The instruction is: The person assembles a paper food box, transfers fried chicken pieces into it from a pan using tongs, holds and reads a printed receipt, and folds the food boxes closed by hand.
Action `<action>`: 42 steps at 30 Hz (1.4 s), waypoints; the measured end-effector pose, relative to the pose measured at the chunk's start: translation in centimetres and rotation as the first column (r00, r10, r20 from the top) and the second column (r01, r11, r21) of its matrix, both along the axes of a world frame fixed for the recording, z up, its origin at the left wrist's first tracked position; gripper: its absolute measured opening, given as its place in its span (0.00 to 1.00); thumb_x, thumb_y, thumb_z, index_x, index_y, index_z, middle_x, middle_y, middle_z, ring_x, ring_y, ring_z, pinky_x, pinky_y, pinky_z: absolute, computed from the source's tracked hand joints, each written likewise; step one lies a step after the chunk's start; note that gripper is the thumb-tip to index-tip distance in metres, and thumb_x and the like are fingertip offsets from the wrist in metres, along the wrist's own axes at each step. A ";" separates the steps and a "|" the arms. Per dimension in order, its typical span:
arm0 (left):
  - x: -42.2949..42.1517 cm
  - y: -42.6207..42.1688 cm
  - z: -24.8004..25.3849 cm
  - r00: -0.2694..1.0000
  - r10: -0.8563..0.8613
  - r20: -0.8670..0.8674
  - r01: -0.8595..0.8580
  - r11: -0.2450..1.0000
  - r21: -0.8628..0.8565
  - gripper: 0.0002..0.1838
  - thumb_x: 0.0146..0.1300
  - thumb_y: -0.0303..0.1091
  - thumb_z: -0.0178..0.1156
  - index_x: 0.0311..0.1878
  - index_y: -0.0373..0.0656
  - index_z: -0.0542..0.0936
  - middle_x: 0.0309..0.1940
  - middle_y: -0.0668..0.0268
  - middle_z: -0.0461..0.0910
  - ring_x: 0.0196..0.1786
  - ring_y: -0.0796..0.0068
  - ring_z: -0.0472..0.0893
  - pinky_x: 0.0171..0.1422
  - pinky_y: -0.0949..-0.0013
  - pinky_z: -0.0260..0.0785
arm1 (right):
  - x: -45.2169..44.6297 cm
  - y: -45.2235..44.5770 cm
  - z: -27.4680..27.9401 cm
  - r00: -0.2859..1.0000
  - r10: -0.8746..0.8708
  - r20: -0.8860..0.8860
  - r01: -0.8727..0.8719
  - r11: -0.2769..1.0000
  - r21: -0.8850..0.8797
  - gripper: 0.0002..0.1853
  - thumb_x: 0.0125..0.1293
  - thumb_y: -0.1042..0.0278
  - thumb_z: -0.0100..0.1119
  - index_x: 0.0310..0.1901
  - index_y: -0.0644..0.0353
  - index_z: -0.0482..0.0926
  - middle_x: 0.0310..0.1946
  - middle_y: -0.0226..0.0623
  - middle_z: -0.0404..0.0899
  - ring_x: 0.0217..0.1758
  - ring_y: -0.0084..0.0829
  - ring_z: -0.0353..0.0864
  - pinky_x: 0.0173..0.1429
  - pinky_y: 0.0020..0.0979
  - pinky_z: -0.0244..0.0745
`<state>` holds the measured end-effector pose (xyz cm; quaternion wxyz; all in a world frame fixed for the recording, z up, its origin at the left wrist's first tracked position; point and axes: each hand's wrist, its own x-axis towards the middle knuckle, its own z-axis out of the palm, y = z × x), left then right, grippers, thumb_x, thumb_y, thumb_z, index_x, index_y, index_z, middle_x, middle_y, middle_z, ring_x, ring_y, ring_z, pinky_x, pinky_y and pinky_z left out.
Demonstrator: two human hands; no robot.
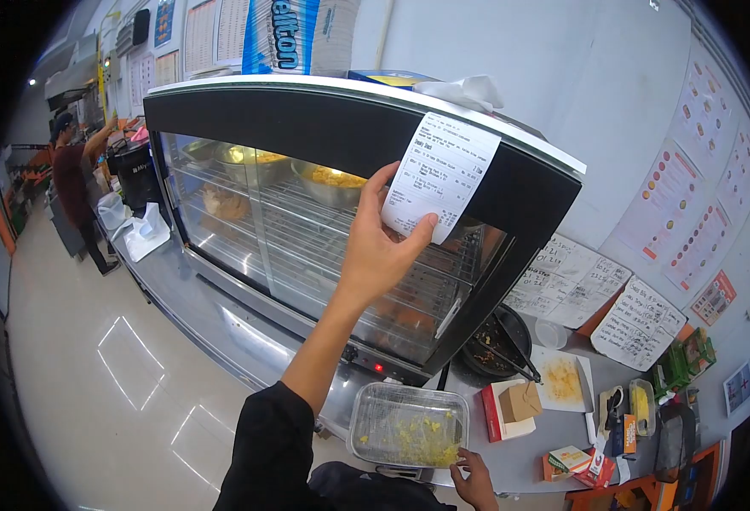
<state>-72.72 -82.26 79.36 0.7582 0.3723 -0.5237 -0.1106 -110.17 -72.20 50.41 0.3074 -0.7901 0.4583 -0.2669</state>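
My left hand [389, 230] is raised before the glass front of a food display warmer [307, 247], pinching a printed white receipt [443, 175] between thumb and fingers. The printed side faces me. Low in the view, my right hand [474, 481] has its curled fingers at the near right corner of a clear rectangular tray [366, 409]. Yellow food bits [426, 439] are scattered over the tray's bottom. Inside the warmer, a metal bowl [328, 192] of yellow food stands on a wire shelf.
Right of the tray are a red and white box [502, 417], a knife [589, 409] on a stained cutting board [554, 366], and a black pan [498, 345]. Several cartons crowd the counter's right end. Another person [77, 179] stands far left, beyond white plastic bags [145, 232].
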 end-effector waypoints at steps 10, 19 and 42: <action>-0.2 0.0 -0.1 1.000 -0.010 -0.020 0.010 1.000 -0.008 0.36 0.59 0.27 0.65 0.67 0.32 0.59 0.54 0.51 0.73 0.53 0.70 0.79 0.48 0.72 0.77 | 0.3 0.0 0.8 1.000 0.017 -0.021 -0.018 0.999 -0.033 0.20 0.62 0.73 0.62 0.56 0.65 0.75 0.51 0.48 0.77 0.44 0.41 0.80 0.43 0.36 0.78; -0.3 -0.5 -0.9 0.994 -0.095 -0.057 0.097 0.994 0.042 0.30 0.62 0.28 0.65 0.63 0.30 0.63 0.49 0.55 0.78 0.49 0.75 0.80 0.47 0.73 0.75 | 0.2 -0.1 0.1 1.000 0.025 -0.014 -0.025 0.999 -0.032 0.22 0.62 0.73 0.61 0.59 0.64 0.73 0.49 0.49 0.77 0.43 0.40 0.80 0.43 0.36 0.77; -0.8 -0.7 -1.0 0.993 -0.099 -0.061 0.102 0.993 0.057 0.31 0.61 0.27 0.64 0.64 0.30 0.62 0.50 0.53 0.78 0.51 0.72 0.80 0.52 0.71 0.74 | -0.3 0.2 0.2 1.000 0.004 0.006 -0.004 1.000 -0.001 0.23 0.61 0.73 0.62 0.59 0.64 0.73 0.52 0.48 0.77 0.44 0.41 0.80 0.44 0.37 0.78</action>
